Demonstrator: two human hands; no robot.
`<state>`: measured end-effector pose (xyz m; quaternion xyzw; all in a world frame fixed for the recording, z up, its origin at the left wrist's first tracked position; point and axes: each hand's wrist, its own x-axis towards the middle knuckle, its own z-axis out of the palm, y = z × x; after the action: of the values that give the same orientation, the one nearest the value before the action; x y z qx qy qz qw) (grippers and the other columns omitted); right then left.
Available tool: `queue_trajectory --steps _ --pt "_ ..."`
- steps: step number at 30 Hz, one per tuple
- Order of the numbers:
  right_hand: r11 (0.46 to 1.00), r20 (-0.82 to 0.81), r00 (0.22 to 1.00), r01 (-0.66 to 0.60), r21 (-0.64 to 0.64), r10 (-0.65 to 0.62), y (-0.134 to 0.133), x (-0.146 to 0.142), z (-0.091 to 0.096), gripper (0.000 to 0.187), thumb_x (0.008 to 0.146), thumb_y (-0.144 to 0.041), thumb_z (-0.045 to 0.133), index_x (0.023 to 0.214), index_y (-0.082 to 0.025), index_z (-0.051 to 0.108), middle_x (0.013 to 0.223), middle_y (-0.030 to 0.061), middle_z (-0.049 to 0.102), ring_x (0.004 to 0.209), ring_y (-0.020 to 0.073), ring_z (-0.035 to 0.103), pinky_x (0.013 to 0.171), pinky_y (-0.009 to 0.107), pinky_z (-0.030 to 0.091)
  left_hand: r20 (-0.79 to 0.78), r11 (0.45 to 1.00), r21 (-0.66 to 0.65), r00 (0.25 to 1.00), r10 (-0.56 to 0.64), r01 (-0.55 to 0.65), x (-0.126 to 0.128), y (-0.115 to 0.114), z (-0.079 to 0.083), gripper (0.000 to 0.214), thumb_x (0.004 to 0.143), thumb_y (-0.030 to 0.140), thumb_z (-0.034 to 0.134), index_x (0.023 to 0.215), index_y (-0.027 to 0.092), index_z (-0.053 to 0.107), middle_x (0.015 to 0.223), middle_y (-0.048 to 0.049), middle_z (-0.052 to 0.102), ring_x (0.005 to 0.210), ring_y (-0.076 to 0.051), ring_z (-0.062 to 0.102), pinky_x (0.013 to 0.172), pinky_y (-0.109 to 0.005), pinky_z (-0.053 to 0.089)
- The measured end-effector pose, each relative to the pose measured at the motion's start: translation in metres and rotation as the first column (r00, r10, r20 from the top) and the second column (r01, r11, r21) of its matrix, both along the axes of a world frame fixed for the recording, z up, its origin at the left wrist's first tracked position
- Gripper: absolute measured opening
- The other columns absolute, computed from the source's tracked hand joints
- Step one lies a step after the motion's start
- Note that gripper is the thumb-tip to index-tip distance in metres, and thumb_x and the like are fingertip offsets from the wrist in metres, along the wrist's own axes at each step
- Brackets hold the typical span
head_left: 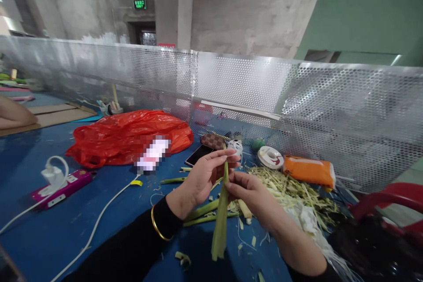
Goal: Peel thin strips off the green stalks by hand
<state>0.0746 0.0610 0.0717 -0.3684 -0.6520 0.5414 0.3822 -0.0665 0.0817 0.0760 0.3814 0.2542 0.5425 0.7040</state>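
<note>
A green leaf strip (220, 224) is held upright above the blue table (125, 202), its wide end hanging down. Near its narrow tip, it is pinched between the thumb and nearly straight fingers of the left hand (203, 176). Just below, it is pinched by the thumb and bent forefinger of the right hand (256, 191). Green stalks (202, 212) are seen lying behind it.
</note>
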Motion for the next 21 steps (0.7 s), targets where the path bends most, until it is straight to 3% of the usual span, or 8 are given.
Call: queue_trajectory --steps 4,11,18,21 --pt "0.985 0.186 0.979 0.052 0.162 -0.082 0.001 0.006 0.004 0.021 0.081 -0.033 0.053 0.064 -0.019 0.055 0.061 -0.0009 0.056 0.058 0.0146 0.056 0.061 0.029 0.048 -0.149 0.995 0.057 0.984 0.096 -0.088 -0.001 0.0 0.002 0.02 0.081 0.013 0.063 0.099 0.014 0.072 0.103 -0.0111 0.073 0.077 -0.017 0.069 0.076 -0.03 0.054" --pt "0.855 0.382 0.816 0.239 0.461 -0.434 0.001 0.003 -0.006 0.019 0.082 -0.033 0.053 0.071 -0.02 0.061 0.057 -0.0017 0.055 0.054 0.0146 0.05 0.05 0.025 0.035 -0.214 0.961 0.174 0.944 0.251 -0.216 0.0 -0.002 0.006 0.02 0.079 0.019 0.065 0.097 0.017 0.073 0.106 -0.0088 0.072 0.077 -0.018 0.07 0.074 -0.033 0.056" --pt "0.791 0.423 0.759 0.192 0.581 -0.495 0.0 0.008 -0.002 0.023 0.085 -0.028 0.048 0.077 -0.021 0.068 0.061 0.0011 0.063 0.057 0.0167 0.057 0.052 0.025 0.037 -0.229 0.947 0.21 0.93 0.288 -0.241 -0.002 0.0 0.004 0.019 0.079 0.017 0.064 0.095 0.016 0.073 0.1 -0.0081 0.073 0.075 -0.018 0.07 0.074 -0.035 0.057" --pt "0.773 0.385 0.773 0.205 0.6 -0.504 0.0 0.007 -0.003 0.021 0.086 -0.029 0.049 0.081 -0.021 0.068 0.067 0.0025 0.067 0.06 0.0174 0.06 0.055 0.025 0.04 -0.228 0.944 0.199 0.925 0.305 -0.263 -0.002 0.0 0.005 0.021 0.079 0.018 0.064 0.098 0.015 0.073 0.102 -0.0093 0.073 0.075 -0.018 0.07 0.072 -0.034 0.058"
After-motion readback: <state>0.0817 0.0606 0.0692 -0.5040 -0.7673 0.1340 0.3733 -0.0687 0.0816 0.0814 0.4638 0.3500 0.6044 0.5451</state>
